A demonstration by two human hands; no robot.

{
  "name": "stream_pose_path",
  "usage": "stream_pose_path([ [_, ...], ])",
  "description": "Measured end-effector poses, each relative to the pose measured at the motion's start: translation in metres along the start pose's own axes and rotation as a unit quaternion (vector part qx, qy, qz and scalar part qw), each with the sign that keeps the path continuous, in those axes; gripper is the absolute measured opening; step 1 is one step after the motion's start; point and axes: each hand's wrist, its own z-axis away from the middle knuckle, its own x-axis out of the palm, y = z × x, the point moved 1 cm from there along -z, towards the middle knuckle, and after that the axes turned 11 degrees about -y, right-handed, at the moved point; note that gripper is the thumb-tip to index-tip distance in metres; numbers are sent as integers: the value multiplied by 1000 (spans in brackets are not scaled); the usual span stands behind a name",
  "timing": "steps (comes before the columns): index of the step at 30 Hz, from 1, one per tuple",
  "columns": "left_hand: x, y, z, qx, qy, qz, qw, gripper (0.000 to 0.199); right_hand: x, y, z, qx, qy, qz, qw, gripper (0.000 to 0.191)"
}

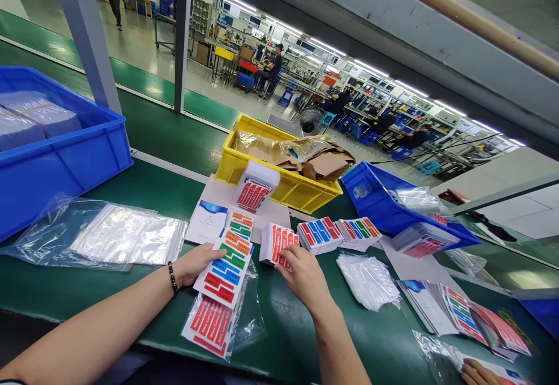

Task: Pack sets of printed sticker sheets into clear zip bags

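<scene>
My left hand [197, 264] grips a sticker sheet [225, 265] with orange, green, blue and red labels, thumb on top. Another multicoloured sheet lies partly behind its top end. Below it, a red sticker sheet [208, 324] overlaps a clear plastic bag [250, 315]. My right hand [305, 274] has its fingers curled at the near edge of a stack of red sticker sheets [279, 244], pinching at the top sheet. Just right of that stack are a red-and-blue sticker stack [321, 233] and a multicoloured sticker stack [358, 230].
Clear bags [131, 233] lie left, others [369, 280] right. A white booklet [207, 222] lies before a yellow bin [279, 184]. Blue bins [65, 178] [362, 193] flank it. Another person's hand [480, 373] is at lower right, near fanned sheets [463, 309].
</scene>
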Motion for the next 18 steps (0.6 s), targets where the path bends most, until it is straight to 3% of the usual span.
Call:
stream_pose_path([
  [6, 2, 1, 1, -2, 8, 5, 1000, 44, -2, 2, 1, -6, -3, -33, 999, 10],
  [12, -2, -1, -3, 13, 12, 21, 1000, 43, 5, -4, 4, -16, 59, -25, 998, 22],
  [16, 0, 1, -1, 8, 41, 38, 998, 30, 9, -4, 7, 5, 84, -30, 996, 28],
  [18, 2, 3, 0, 3, 48, 49, 998, 24, 4, -5, 7, 4, 126, -47, 991, 27],
])
